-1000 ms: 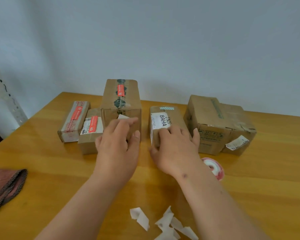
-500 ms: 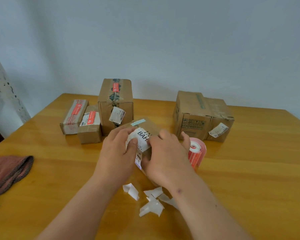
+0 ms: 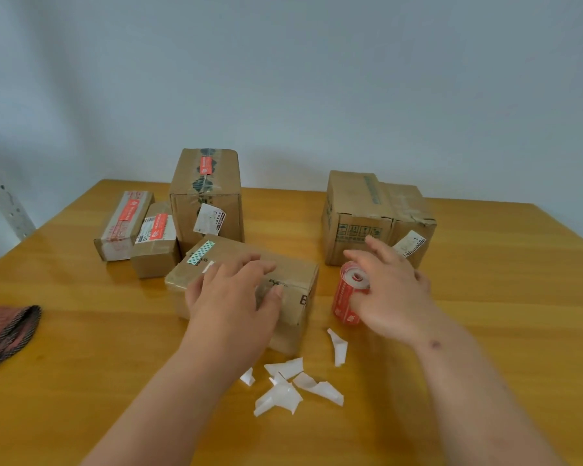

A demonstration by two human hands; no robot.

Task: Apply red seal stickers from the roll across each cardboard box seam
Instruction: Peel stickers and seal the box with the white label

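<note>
Cardboard box [image 3: 293, 280] near the desk's [image 3: 81, 364] front edge is being steadied under the left hand [image 3: 231, 299], fingers spread, while the right hand [image 3: 389, 294], fingers loosely extended, is reaching the red sticker roll [image 3: 347, 295] just beside it; best peeling one seal cleanly.

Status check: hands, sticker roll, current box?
Left hand flat on near box, no red seal visible. Right hand at upright sticker roll, grip unclear. Backing scraps on table, clear of box.
</note>
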